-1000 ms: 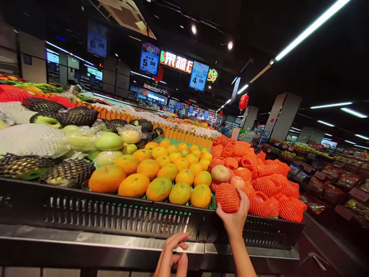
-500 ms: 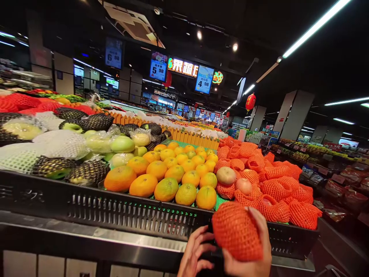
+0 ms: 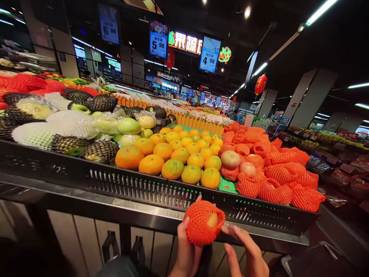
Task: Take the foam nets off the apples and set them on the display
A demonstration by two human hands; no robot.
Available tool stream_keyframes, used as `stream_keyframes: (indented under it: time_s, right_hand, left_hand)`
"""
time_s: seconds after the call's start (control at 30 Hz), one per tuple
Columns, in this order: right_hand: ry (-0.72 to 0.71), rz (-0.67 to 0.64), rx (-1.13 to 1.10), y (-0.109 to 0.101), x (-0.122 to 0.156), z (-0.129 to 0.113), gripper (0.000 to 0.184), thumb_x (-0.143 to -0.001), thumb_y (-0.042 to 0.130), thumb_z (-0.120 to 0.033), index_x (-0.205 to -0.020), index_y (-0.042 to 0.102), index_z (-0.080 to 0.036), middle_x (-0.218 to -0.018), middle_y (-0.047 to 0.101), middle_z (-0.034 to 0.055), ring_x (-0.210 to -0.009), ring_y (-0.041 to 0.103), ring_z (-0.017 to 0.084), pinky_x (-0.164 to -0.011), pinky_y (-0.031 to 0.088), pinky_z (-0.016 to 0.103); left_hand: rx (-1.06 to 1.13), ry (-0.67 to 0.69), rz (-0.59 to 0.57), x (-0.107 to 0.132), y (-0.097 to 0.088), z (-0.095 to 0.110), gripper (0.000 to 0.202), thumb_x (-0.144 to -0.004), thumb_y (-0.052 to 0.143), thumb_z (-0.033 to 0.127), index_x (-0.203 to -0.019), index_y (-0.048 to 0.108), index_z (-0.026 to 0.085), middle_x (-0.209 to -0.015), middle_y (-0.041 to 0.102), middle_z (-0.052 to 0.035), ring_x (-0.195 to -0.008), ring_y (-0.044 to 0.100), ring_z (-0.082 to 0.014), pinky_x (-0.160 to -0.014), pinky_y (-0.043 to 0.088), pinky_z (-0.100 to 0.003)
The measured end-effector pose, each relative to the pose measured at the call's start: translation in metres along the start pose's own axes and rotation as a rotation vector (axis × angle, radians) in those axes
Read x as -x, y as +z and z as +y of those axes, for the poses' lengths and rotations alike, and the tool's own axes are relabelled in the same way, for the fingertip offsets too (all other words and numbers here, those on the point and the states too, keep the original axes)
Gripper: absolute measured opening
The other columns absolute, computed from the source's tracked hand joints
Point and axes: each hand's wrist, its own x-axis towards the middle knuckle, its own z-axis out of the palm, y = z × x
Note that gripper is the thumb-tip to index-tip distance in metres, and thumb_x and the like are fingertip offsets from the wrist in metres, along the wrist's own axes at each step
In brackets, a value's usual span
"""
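Holding a net-wrapped fruit (image 3: 203, 222) in the left hand (image 3: 186, 252), fingers clamped around it. Touching its right side with the open right hand (image 3: 248, 254), before the black display crate (image 3: 161, 191).

The left hand (image 3: 186, 250) cups a fruit in orange foam netting (image 3: 203, 222) from below, at six o'clock in the view. The right hand (image 3: 248, 254), open, touches the netting's lower edge with its fingertips. Just past them, at twelve o'clock, runs the black display rack (image 3: 150, 190), holding oranges (image 3: 172, 168) and netted fruit (image 3: 276, 181).
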Motion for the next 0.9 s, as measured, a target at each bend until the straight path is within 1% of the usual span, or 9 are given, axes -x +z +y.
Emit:
stream_keyframes:
  time_s: [0.1,0.17,0.33,0.5,0.57,0.63,0.73,0.8,0.9]
  right_hand:
    - [-0.13,-0.144,-0.035,0.002,-0.011,-0.005,0.038,-0.092,0.052,0.0,-0.126,0.057,-0.016,-0.115,0.066,0.0025,-0.117,0.062,0.002,-0.104,0.053,0.011]
    - [-0.164,-0.163,-0.059,0.002,-0.018,-0.005,0.029,-0.093,0.05,-0.002,-0.117,0.06,-0.015,-0.111,0.065,0.0028,-0.112,0.062,0.001,-0.102,0.052,0.009]
    - [-0.069,-0.186,0.074,-0.003,-0.024,-0.003,0.02,-0.098,0.051,-0.014,-0.113,0.063,-0.02,-0.111,0.063,0.0022,-0.103,0.064,0.0,-0.091,0.053,0.006]
    - [-0.202,-0.343,0.265,-0.004,-0.023,0.004,0.046,-0.08,0.056,-0.026,-0.126,0.059,-0.018,-0.136,0.057,0.0056,-0.119,0.064,0.012,-0.089,0.061,0.019]
    - [-0.143,-0.391,0.23,-0.001,-0.021,0.006,0.057,-0.073,0.062,-0.026,-0.129,0.055,-0.019,-0.136,0.057,0.0029,-0.121,0.063,0.011,-0.095,0.06,0.018]
    - [-0.052,-0.368,0.123,0.003,-0.018,0.009,0.057,-0.071,0.066,-0.024,-0.127,0.055,-0.021,-0.133,0.059,0.0002,-0.121,0.062,0.006,-0.1,0.055,0.011]
    - [0.025,-0.257,0.061,0.005,-0.011,0.014,0.046,-0.078,0.064,-0.025,-0.122,0.055,-0.021,-0.127,0.06,-0.0002,-0.117,0.061,0.001,-0.101,0.048,0.004]
    - [0.046,-0.212,0.139,0.003,-0.007,0.015,0.043,-0.082,0.061,-0.03,-0.123,0.054,-0.02,-0.125,0.059,0.0001,-0.116,0.06,0.002,-0.104,0.047,0.006]
    - [0.062,-0.228,0.196,-0.004,-0.008,0.01,0.045,-0.085,0.061,-0.037,-0.127,0.055,-0.02,-0.124,0.059,0.0007,-0.114,0.059,0.004,-0.102,0.049,0.01]
  left_hand:
    - [0.008,0.043,-0.044,0.005,0.0,-0.001,0.088,-0.084,0.054,0.065,-0.16,0.037,0.023,-0.128,0.072,-0.0152,-0.118,0.068,-0.0364,-0.108,0.049,-0.055]
    - [-0.015,0.056,-0.137,0.008,0.0,-0.001,0.087,-0.082,0.055,0.064,-0.157,0.042,0.022,-0.132,0.07,-0.0159,-0.119,0.066,-0.038,-0.109,0.048,-0.058]
    - [-0.168,0.145,-0.282,0.013,-0.005,0.003,0.086,-0.078,0.061,0.057,-0.153,0.048,0.016,-0.142,0.062,-0.0198,-0.125,0.063,-0.0419,-0.107,0.05,-0.058]
    - [-0.358,0.197,-0.403,0.015,-0.018,0.007,0.096,-0.079,0.072,0.053,-0.16,0.033,0.02,-0.164,0.039,-0.0176,-0.141,0.05,-0.0396,-0.12,0.041,-0.053]
    - [-0.508,0.245,-0.467,0.015,-0.021,0.01,0.096,-0.082,0.071,0.057,-0.161,0.031,0.02,-0.168,0.031,-0.0165,-0.149,0.041,-0.0375,-0.127,0.03,-0.051]
    - [-0.629,0.284,-0.488,0.015,-0.022,0.012,0.088,-0.089,0.061,0.062,-0.16,0.035,0.018,-0.168,0.032,-0.0165,-0.152,0.037,-0.0358,-0.131,0.022,-0.051]
    - [-0.729,0.307,-0.374,0.016,-0.017,0.013,0.069,-0.096,0.049,0.062,-0.145,0.057,0.014,-0.156,0.052,-0.0175,-0.149,0.043,-0.0334,-0.131,0.02,-0.051]
    - [-0.745,0.297,-0.234,0.015,-0.011,0.013,0.063,-0.097,0.05,0.063,-0.131,0.069,0.013,-0.142,0.064,-0.0176,-0.143,0.05,-0.033,-0.129,0.028,-0.051]
    - [-0.751,0.354,0.013,0.011,-0.004,0.012,0.066,-0.09,0.056,0.07,-0.121,0.073,0.014,-0.131,0.071,-0.0161,-0.132,0.06,-0.0333,-0.119,0.043,-0.05]
